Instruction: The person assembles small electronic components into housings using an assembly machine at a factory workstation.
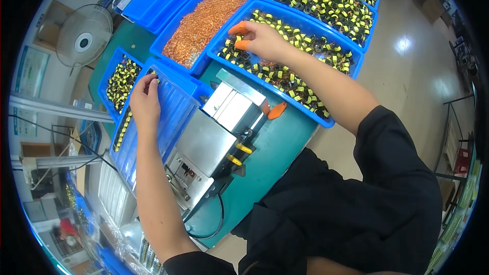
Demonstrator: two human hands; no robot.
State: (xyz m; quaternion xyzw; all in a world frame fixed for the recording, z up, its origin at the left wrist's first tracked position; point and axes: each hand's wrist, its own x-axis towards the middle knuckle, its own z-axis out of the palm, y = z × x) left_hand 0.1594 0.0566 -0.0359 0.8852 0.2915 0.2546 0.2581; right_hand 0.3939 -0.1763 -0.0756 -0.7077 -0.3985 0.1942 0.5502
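My left hand is over a clear plastic tray, its fingertips pinched on a small black-and-yellow part at the tray's far end. A row of similar parts lines the tray's left side. Above a blue bin full of black parts with yellow bands is my right hand. Orange finger cots cover its thumb and a finger; these are apart, and nothing shows between them. Between my arms stands a metal bench machine with yellow-handled levers.
A blue bin of copper-coloured clippings sits beyond the machine. More banded parts fill another bin at the far right and a small bin at left. An orange finger cot lies by the machine. A fan stands at left.
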